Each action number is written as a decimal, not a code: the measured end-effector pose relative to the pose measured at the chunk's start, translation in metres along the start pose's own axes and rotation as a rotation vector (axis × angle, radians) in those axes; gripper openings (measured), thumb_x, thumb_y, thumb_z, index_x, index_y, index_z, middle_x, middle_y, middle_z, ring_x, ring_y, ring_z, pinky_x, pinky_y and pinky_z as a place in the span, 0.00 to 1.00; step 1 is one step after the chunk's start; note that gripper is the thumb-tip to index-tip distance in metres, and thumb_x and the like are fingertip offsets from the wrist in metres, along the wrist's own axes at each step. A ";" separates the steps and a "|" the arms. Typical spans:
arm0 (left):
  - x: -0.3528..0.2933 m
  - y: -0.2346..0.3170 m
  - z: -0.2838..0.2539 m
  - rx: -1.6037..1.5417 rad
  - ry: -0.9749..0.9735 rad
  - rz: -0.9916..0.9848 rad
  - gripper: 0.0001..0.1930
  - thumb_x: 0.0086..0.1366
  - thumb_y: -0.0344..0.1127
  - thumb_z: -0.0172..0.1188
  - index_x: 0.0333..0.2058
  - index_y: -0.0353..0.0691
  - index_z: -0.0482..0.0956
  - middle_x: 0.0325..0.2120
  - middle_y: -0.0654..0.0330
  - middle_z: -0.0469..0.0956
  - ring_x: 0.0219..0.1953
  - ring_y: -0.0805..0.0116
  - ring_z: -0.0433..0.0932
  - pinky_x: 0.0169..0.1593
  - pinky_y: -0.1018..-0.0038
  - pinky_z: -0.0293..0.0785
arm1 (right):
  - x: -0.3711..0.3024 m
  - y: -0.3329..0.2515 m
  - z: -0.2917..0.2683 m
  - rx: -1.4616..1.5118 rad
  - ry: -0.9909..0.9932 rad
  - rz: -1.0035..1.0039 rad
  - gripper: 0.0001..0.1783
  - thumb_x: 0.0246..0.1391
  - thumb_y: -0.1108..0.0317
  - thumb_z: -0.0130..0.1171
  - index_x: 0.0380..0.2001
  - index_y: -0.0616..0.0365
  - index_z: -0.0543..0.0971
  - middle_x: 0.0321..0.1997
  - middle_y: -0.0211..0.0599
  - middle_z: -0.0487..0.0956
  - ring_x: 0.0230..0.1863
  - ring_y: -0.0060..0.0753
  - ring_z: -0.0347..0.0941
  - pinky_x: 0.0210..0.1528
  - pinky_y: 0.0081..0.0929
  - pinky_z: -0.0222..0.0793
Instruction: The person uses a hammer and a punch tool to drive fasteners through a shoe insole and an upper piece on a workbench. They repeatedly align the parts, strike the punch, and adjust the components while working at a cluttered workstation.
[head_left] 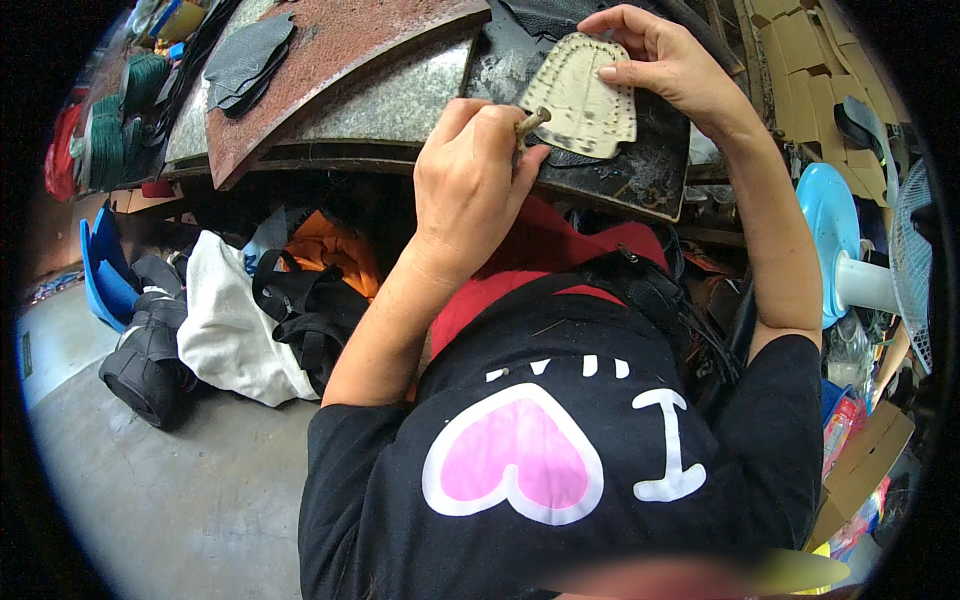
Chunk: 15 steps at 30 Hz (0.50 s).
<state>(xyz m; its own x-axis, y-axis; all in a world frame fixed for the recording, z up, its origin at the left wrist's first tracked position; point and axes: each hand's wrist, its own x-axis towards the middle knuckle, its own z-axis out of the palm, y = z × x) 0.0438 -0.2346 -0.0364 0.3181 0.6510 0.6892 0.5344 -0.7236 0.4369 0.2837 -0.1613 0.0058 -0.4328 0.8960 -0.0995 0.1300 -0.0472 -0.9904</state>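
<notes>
Over the dark surface, pinches a pale dot-edged piece at its upper right.
Has the right grip closed on that rim with thumb across the top face; has the left grip clamped around a flat-headed metal tool by the left edge. Leads left to black textured sheets on a reddish slab, right to a blue-and-white fan.

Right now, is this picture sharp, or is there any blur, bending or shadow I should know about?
In the head view, the flat cream dotted piece looks fairly sharp; in the head view, the rough reddish-brown slab has a bowed edge, possibly fisheye distortion, and the corners go black; in the head view, deep shadow lies under the black-topped bench, and blur smears the lower edge, right of centre.
</notes>
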 end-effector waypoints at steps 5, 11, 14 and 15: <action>0.000 0.001 0.000 -0.005 -0.021 -0.009 0.20 0.46 0.25 0.70 0.37 0.37 0.71 0.29 0.56 0.77 0.37 0.52 0.76 0.39 0.63 0.74 | -0.010 -0.013 -0.002 -0.084 0.033 0.014 0.26 0.54 0.79 0.59 0.57 0.65 0.70 0.49 0.33 0.77 0.47 0.21 0.73 0.49 0.21 0.70; 0.001 0.000 0.003 0.102 0.043 0.039 0.22 0.50 0.29 0.72 0.41 0.37 0.71 0.34 0.57 0.80 0.41 0.52 0.75 0.45 0.63 0.72 | -0.007 -0.021 -0.007 -0.048 0.100 0.012 0.24 0.54 0.80 0.58 0.55 0.65 0.69 0.43 0.32 0.78 0.43 0.21 0.75 0.46 0.20 0.71; -0.001 0.003 0.001 0.157 -0.022 0.064 0.21 0.49 0.31 0.72 0.42 0.38 0.74 0.34 0.59 0.80 0.43 0.54 0.75 0.46 0.65 0.71 | 0.001 -0.006 -0.003 -0.071 0.028 -0.026 0.23 0.52 0.81 0.59 0.53 0.64 0.69 0.41 0.34 0.79 0.43 0.22 0.75 0.46 0.20 0.72; -0.002 0.005 0.000 0.143 -0.014 0.035 0.21 0.48 0.32 0.73 0.42 0.40 0.76 0.33 0.61 0.80 0.44 0.55 0.74 0.48 0.64 0.69 | 0.004 -0.001 -0.001 -0.158 0.002 -0.042 0.23 0.52 0.81 0.59 0.52 0.64 0.70 0.42 0.34 0.79 0.43 0.21 0.75 0.47 0.21 0.72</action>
<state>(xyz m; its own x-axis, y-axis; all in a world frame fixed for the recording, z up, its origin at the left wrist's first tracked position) 0.0454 -0.2392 -0.0357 0.3488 0.6296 0.6942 0.6282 -0.7068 0.3253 0.2827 -0.1578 0.0061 -0.4389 0.8967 -0.0578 0.2509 0.0605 -0.9661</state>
